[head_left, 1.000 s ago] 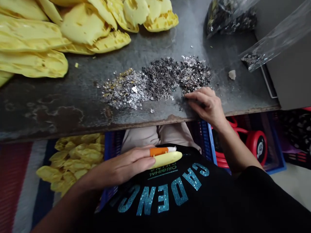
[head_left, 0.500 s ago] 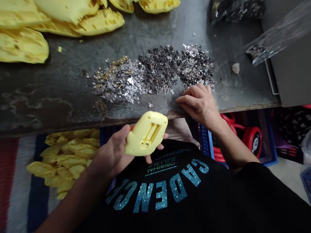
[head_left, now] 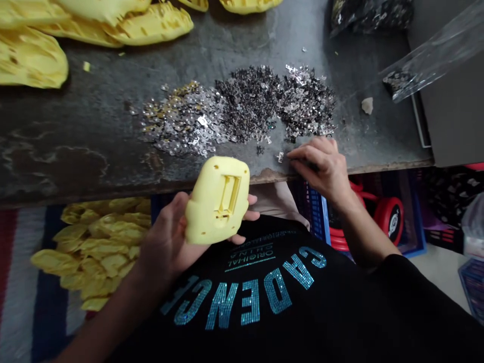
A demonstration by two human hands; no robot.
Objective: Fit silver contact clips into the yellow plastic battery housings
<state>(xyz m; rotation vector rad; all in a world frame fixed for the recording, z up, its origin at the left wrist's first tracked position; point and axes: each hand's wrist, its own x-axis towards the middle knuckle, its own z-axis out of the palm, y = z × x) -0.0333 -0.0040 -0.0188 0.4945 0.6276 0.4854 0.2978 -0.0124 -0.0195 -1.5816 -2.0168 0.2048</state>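
My left hand (head_left: pixel 172 234) holds a yellow plastic casing (head_left: pixel 196 206) from below, its fingers showing past the right edge. The casing's battery recess and several screw holes face up. My right hand (head_left: pixel 325 166) is at the table's front edge, thumb and fingers drawn together. Whatever its fingertips may pinch is hidden. Just left of them lies a small silver metal contact plate (head_left: pixel 280 157). Beyond are heaps of small metal parts: a silver and gold one (head_left: pixel 185 121), a dark middle one (head_left: pixel 249 103) and a shiny right one (head_left: pixel 308 103).
Yellow shells (head_left: pixel 151 25) are piled at the table's back left, and more yellow shells (head_left: pixel 102 247) lie below it. Bags of metal parts (head_left: pixel 372 15) stand back right, near a whitish lump (head_left: pixel 367 106). A blue crate (head_left: pixel 416 217) with red parts sits below right.
My left hand has brought the casing slightly left and turned it more upright. My right hand has shifted a little right, and a metal plate now shows beside its fingertips.
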